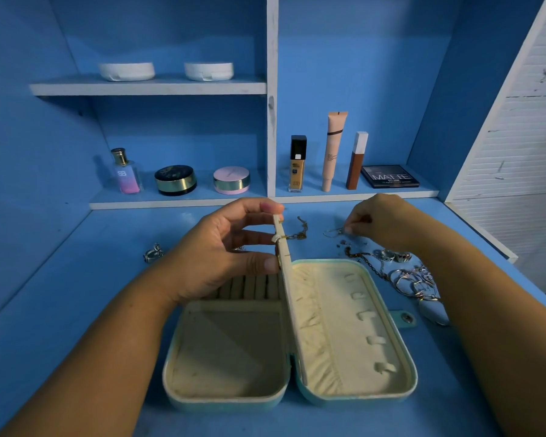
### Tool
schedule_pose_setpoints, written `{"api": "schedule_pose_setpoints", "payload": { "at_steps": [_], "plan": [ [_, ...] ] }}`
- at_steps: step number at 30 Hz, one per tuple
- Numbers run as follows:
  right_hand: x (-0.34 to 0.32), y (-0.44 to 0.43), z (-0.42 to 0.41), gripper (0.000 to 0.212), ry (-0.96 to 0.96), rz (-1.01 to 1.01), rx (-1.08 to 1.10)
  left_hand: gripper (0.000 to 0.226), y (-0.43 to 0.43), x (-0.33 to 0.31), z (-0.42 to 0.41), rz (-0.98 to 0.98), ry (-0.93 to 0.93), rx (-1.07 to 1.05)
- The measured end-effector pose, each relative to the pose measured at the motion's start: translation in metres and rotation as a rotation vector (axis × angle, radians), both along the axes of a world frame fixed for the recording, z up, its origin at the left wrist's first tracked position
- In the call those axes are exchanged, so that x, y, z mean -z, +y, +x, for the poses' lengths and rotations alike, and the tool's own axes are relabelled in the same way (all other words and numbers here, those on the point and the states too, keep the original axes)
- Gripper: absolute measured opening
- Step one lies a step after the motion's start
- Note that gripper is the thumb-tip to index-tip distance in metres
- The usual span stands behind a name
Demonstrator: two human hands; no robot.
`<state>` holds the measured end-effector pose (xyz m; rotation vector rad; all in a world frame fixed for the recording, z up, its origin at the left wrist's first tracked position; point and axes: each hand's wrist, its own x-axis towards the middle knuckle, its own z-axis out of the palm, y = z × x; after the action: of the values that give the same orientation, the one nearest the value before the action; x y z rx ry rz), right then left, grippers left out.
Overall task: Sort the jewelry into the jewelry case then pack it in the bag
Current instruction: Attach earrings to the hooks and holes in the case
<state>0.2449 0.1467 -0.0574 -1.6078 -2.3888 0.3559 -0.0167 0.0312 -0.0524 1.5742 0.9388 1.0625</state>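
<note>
A pale teal jewelry case (404,351) lies open on the blue desk, its cream lining showing. My left hand (221,250) pinches the case's upright middle flap (289,298) near its top edge. A gold chain (300,233) trails behind the flap. My right hand (382,220) is at the back right, fingertips closed on a thin hoop earring (333,231) on the desk. A pile of silver rings and chains (413,279) lies right of the case. One ring (153,253) sits alone on the left. No bag is in view.
Cosmetics stand on the low shelf behind: a perfume bottle (125,171), two compacts (175,179), foundation tubes (333,152) and a matte palette (390,176). Two white dishes (126,70) sit on the upper shelf. A white slatted panel (517,137) rises at right.
</note>
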Motion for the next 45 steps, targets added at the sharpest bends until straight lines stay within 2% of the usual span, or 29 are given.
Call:
{"api": "schedule_pose_setpoints", "payload": {
  "at_steps": [5,18,31,42,45],
  "plan": [
    [-0.001,-0.005,-0.01,0.01,-0.071,-0.024,-0.091,0.054,0.0,0.0,0.0,0.001,0.002,-0.002],
    [0.005,-0.002,-0.014,0.009,-0.136,-0.028,-0.045,0.053,0.0,0.0,0.0,0.015,0.007,0.014],
    [0.0,-0.002,-0.026,0.016,-0.241,0.026,-0.068,0.054,0.001,0.001,-0.001,0.016,0.035,0.014],
    [-0.001,0.0,-0.037,0.009,-0.214,0.019,-0.161,0.055,0.0,0.0,0.002,0.015,0.031,0.014],
    [-0.004,0.002,-0.031,0.011,-0.144,0.005,-0.163,0.06,0.0,0.0,0.001,0.013,0.032,0.029]
  ]
}}
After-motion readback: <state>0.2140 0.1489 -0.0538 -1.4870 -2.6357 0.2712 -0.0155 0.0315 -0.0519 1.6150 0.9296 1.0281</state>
